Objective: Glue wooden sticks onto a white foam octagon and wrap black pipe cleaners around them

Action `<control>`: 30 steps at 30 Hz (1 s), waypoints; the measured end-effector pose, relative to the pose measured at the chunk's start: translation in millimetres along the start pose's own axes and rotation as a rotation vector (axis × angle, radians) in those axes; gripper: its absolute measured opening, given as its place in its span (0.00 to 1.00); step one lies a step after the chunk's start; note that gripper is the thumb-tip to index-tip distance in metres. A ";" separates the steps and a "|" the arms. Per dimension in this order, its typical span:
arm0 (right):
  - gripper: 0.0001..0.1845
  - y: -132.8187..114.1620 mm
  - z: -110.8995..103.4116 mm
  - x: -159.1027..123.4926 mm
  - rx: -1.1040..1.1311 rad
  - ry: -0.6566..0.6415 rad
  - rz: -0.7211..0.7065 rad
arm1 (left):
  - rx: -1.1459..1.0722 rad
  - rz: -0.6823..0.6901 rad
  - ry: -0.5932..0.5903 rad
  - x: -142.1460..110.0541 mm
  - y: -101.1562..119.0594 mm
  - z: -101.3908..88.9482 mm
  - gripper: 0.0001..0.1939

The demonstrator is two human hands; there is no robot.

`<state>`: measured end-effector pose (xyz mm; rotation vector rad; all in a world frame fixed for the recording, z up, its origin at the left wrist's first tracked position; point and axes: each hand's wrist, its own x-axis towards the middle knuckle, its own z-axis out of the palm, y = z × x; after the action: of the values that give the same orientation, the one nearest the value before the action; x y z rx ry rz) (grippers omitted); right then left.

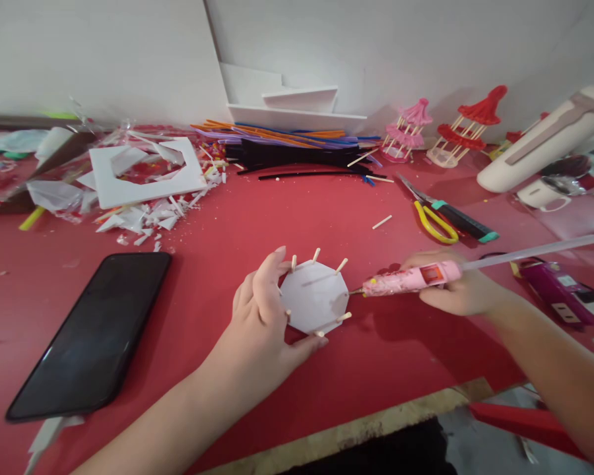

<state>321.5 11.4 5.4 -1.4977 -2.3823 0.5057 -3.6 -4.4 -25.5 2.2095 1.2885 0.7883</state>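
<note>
A white octagonal foam board (313, 295) lies on the red table, with several short wooden sticks (342, 265) standing near its corners. My left hand (264, 310) grips the board from its left side, fingers at the far edge and thumb at the near edge. In my right hand (450, 287) is a pink glue gun (400, 280), its nozzle at the board's right corner. A long translucent glue stick (534, 252) sticks out of the gun's back end. The handle and the lower fingers of my right hand are mostly hidden.
A black phone (94, 330) lies at left. Foam offcuts (148, 214) and a cut-out foam frame (99, 178) sit behind it. Pipe cleaners (287, 155), scissors (435, 224), pliers (468, 221), small pink (406, 132) and red (462, 128) carousel-like models and a purple power strip (559, 290) are around.
</note>
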 end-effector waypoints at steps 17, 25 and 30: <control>0.09 0.3 1.8 7.6 0.176 -0.045 -0.047 | 0.012 0.023 0.010 -1.6 -2.1 0.0 0.59; 0.09 0.3 0.8 6.4 0.175 -0.059 -0.029 | 0.028 0.017 0.013 -2.0 -0.7 -0.9 0.60; 0.09 1.0 1.8 6.0 0.164 -0.053 -0.036 | 0.027 0.016 0.021 -1.3 -0.9 -0.8 0.60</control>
<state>319.0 17.0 3.7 -1.3839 -2.3384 0.7219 -5.2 -5.0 -25.8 2.2413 1.3000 0.8062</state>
